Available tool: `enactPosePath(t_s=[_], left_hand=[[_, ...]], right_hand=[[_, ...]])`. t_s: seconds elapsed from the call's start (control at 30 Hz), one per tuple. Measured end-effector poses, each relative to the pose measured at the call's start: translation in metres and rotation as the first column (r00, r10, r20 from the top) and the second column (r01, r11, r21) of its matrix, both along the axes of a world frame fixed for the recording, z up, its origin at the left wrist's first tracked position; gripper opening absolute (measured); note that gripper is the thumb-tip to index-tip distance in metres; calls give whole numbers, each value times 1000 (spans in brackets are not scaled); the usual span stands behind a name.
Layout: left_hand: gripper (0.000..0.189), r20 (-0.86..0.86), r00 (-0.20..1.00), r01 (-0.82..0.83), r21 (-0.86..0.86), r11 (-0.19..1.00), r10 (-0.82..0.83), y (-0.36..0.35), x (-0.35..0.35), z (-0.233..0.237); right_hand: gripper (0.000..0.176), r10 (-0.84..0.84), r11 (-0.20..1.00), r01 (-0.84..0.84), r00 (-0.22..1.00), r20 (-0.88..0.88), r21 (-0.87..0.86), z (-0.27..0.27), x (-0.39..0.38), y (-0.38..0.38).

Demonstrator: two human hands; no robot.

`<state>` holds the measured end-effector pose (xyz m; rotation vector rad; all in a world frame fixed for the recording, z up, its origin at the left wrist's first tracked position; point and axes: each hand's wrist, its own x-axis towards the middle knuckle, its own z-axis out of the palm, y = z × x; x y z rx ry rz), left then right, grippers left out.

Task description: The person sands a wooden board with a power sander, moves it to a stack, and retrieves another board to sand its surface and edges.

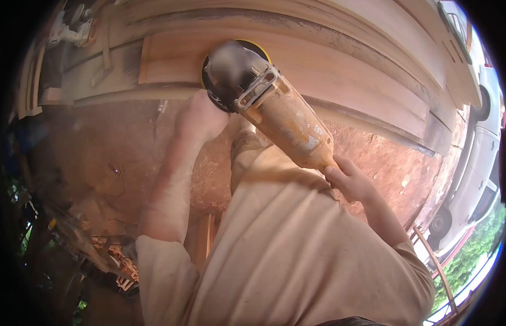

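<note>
An orange, dust-caked angle grinder (288, 117) lies across the middle of the view, its dark head and yellow-rimmed disc (262, 50) pressed against a pale wooden board (351, 70). My left hand (201, 117) is closed in a fist right at the grinder's head; what it grips there is hidden by the tool. My right hand (348, 180) wraps the rear end of the grinder body. Both dusty forearms and my beige shirt fill the lower middle.
Several long boards (383, 32) are stacked side by side at the top. Another power tool (73, 30) lies at the top left. Below is red-brown dusty ground (101, 157). White vehicles (476, 179) stand at the right, scrap clutter (111, 255) at the lower left.
</note>
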<state>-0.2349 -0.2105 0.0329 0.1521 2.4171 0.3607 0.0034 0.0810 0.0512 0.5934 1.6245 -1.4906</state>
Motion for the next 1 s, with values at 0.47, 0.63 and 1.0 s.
enactPosePath(t_s=[0.47,0.63,1.0], left_hand=[[34,58,991,117,31,993,-118,128,65,19],[31,31,986,163,15,987,-163,68,32,81],[28,12,920,391,39,920,-392,82,10,78]], right_hand=[[58,-254,965,255,967,23,-52,15,106,74],[57,-372,928,371,928,-30,-31,75,82,-12],[57,-447,888,453,891,-78,79,76,114,-54]])
